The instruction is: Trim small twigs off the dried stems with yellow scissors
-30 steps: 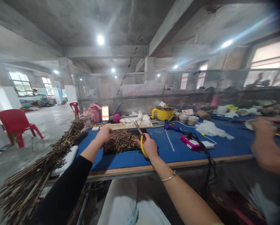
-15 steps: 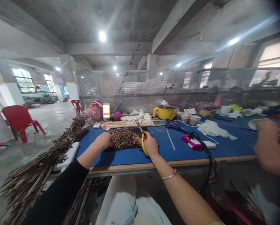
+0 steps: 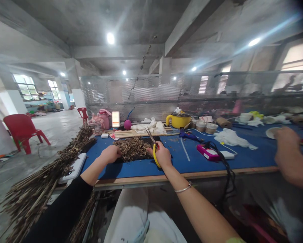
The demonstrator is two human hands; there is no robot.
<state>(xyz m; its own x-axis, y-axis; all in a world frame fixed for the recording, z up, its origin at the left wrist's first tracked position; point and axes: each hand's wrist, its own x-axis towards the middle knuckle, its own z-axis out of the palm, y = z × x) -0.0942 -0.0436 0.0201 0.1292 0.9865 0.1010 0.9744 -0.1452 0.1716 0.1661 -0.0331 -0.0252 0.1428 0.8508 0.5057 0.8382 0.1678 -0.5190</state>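
A heap of short, brown dried plant pieces (image 3: 133, 148) lies on a black sheet (image 3: 163, 139) on the blue table. At the heap's left edge is my left hand (image 3: 111, 154), its fingers curled together; what they pinch, if anything, is hidden. My right hand (image 3: 162, 156) grips yellow-handled scissors (image 3: 155, 153) at the heap's right side. The blades point up and away from me, slightly parted, and the thumb reaches toward the heap. Left of my left arm, a large bundle of dried stalks (image 3: 47, 172) lies slantwise over the table's corner and a white flat object (image 3: 76, 167).
Behind the heap are wooden sticks (image 3: 141, 135), a white cloth (image 3: 153, 127) and a yellow pot (image 3: 180, 121). A blue glue gun (image 3: 189, 135), magenta box (image 3: 207, 153) and black cables (image 3: 226, 168) lie rightward. Another person's hand (image 3: 289, 145) works at far right beside a white cup (image 3: 272, 133).
My left hand has shifted slightly left along the heap's edge. My right hand and the scissors have hardly moved. The other person's hand has shifted slightly beside the cup.
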